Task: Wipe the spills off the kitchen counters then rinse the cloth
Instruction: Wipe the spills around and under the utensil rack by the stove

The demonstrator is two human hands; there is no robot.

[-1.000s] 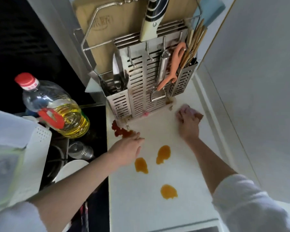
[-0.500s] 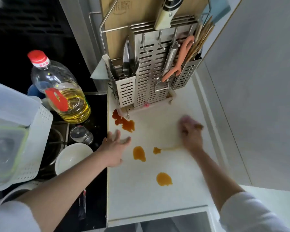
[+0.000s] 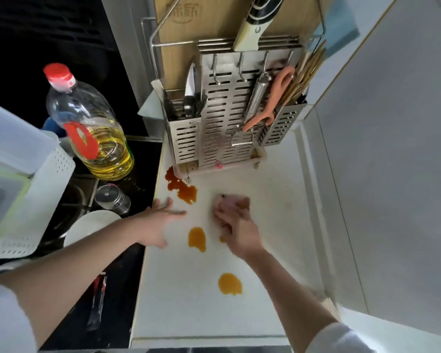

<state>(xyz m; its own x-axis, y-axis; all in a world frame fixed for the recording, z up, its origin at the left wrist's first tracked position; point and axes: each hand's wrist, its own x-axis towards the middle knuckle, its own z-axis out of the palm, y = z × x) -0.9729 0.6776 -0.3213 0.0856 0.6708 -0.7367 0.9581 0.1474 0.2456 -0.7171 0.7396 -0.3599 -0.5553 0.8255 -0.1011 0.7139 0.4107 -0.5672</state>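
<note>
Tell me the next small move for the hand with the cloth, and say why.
Probably sweep the right hand, which grips the pink cloth, toward the person's left over the orange spill beside it. That spill lies closest to the cloth and is still whole, and the left hand rests flat on the white counter, clear of it.

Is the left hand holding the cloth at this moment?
No: the left hand lies flat with fingers spread on the counter, while the right hand grips the pink cloth.
</note>
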